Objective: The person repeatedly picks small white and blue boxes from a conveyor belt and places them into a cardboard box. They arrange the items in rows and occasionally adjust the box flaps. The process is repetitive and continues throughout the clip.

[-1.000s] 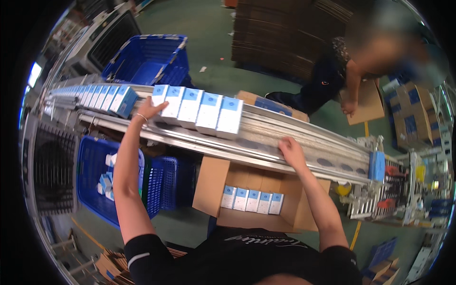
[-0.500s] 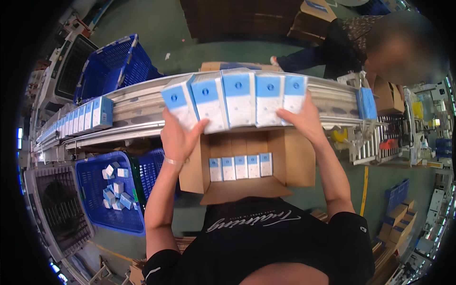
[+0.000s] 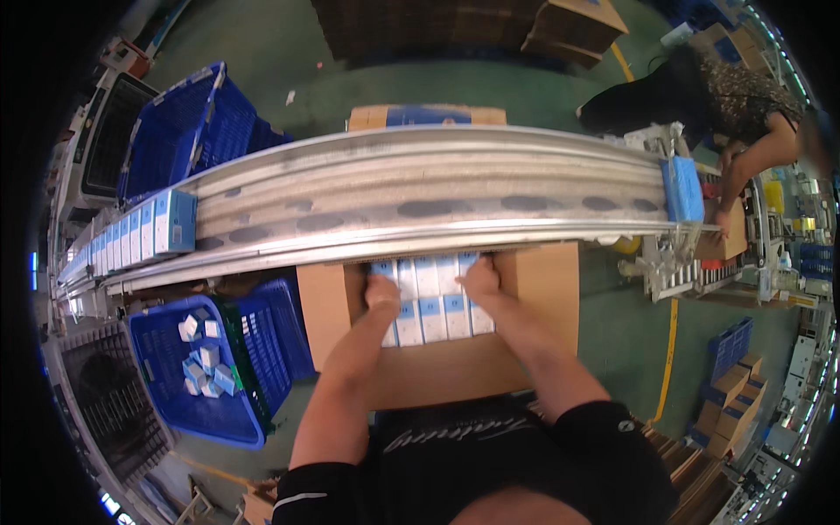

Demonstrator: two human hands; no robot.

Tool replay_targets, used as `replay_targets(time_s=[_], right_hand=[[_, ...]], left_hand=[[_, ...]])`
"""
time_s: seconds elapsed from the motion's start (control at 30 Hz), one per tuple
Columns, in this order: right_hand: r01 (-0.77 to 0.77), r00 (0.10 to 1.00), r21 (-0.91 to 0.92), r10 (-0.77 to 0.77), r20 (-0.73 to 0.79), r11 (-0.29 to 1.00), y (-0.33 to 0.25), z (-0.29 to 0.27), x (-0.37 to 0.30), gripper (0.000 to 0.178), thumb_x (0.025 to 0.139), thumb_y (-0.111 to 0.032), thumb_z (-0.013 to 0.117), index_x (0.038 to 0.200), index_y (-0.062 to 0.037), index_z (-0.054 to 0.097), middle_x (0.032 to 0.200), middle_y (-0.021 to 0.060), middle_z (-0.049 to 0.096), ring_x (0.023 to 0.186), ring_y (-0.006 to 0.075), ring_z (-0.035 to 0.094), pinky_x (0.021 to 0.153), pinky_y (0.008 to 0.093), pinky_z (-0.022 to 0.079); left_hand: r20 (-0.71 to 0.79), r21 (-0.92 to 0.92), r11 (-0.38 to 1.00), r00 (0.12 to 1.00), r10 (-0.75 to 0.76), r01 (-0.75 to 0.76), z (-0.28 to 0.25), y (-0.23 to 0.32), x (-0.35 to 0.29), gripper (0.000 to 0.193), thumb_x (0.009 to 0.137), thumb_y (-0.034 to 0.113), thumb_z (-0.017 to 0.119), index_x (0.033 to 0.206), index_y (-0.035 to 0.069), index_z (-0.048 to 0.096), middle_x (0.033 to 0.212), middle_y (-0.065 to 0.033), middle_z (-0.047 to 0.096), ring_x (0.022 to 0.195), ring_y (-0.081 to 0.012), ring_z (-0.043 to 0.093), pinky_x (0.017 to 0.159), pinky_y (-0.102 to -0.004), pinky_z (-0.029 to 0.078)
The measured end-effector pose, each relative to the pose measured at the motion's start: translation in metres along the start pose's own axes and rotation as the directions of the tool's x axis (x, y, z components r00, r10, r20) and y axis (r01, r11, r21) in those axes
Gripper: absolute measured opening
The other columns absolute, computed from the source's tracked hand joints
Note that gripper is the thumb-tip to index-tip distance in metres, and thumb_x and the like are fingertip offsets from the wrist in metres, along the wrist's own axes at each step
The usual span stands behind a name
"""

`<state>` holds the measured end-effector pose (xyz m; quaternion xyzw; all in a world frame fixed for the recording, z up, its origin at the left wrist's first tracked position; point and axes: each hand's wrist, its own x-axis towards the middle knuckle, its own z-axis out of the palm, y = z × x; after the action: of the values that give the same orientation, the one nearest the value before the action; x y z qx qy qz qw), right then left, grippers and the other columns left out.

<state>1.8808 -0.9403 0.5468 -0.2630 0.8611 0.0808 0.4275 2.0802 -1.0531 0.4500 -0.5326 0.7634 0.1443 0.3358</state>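
An open cardboard carton [image 3: 455,376] stands in front of me with its flaps spread. Inside it, a near row of small blue-and-white boxes [image 3: 433,319] stands upright. Behind that lies a second row of the same boxes [image 3: 427,276], squeezed between my two hands. My left hand [image 3: 382,290] grips the left end of this far row, fingers partly hidden down in the carton. At the opposite end, my right hand [image 3: 479,276] presses in with its thumb on the front of the boxes.
A metal conveyor [image 3: 420,179] runs behind the carton, with a line of boxes [image 3: 171,226] at its left. A blue basket [image 3: 197,420] at left holds loose small boxes; another blue basket [image 3: 166,144] is beyond. A co-worker [image 3: 744,114] handles a carton at far right.
My hands have brought the row of boxes down from the conveyor into the carton, behind the near row. The co-worker has shifted right and now reaches to a carton.
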Motion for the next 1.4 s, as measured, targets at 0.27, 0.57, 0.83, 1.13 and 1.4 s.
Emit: replay_targets(time_s=[0.27,0.57,0.83,1.13,1.4], right_hand=[[0.412,0.91,-0.33,-0.403,0.101,0.849,0.032,0.034,-0.028,0.077,0.077,-0.036,0.061,0.139,-0.0026,0.03,0.134,0.0384,0.029,0.124,0.053,0.032,0.102,0.0485,0.035],[0.92,0.384,0.248,-0.825,-0.415,0.303,-0.095,-0.134,-0.207,0.023,0.08,-0.001,0.057,0.103,-0.001,0.059,0.093,0.0146,0.062,0.088,0.0304,0.059,0.08,0.0352,0.048],[0.781,0.53,0.166,-0.497,-0.687,0.602,-0.134,-0.146,-0.153,0.018,0.084,-0.015,0.056,0.094,-0.0003,0.06,0.084,0.0162,0.062,0.068,0.0293,0.062,0.064,0.0362,0.048],[0.725,0.529,0.065,-0.494,-0.69,0.686,-0.131,-0.15,-0.15,0.02,0.083,-0.018,0.058,0.091,-0.0012,0.062,0.078,0.0165,0.065,0.069,0.029,0.064,0.064,0.0368,0.05],[0.568,0.791,0.439,-0.314,-0.525,0.696,-0.139,-0.207,-0.123,0.083,0.067,-0.053,0.073,0.116,0.0065,0.042,0.107,0.0219,0.06,0.103,0.0297,0.058,0.088,0.034,0.045]], left_hand=[[0.062,0.3,0.738,0.784,0.618,-0.605,-0.028,-0.029,-0.062,0.066,0.081,0.018,0.055,0.139,-0.002,0.029,0.147,-0.0208,0.023,0.134,-0.0394,0.024,0.101,-0.0539,0.031],[-0.348,-0.272,0.798,0.828,0.439,-0.537,-0.292,-0.176,-0.165,0.034,0.084,0.034,0.057,0.096,0.004,0.067,0.086,-0.0207,0.065,0.084,-0.0353,0.063,0.081,-0.0427,0.049],[-0.612,-0.676,0.706,0.372,-0.698,0.213,-0.331,-0.527,0.007,0.078,0.074,0.065,0.057,0.111,-0.004,0.054,0.115,-0.0243,0.054,0.107,-0.0388,0.052,0.091,-0.0447,0.043],[-0.433,-0.689,0.722,0.834,-0.343,-0.06,-0.365,-0.48,0.016,0.099,0.056,0.066,0.074,0.107,-0.014,0.05,0.104,-0.0296,0.059,0.098,-0.0327,0.06,0.08,-0.0381,0.049],[-0.629,-0.575,0.615,0.772,0.091,-0.541,-0.336,-0.174,-0.081,0.083,0.071,0.057,0.068,0.111,-0.01,0.041,0.099,-0.0295,0.06,0.096,-0.0395,0.06,0.083,-0.0397,0.047]])
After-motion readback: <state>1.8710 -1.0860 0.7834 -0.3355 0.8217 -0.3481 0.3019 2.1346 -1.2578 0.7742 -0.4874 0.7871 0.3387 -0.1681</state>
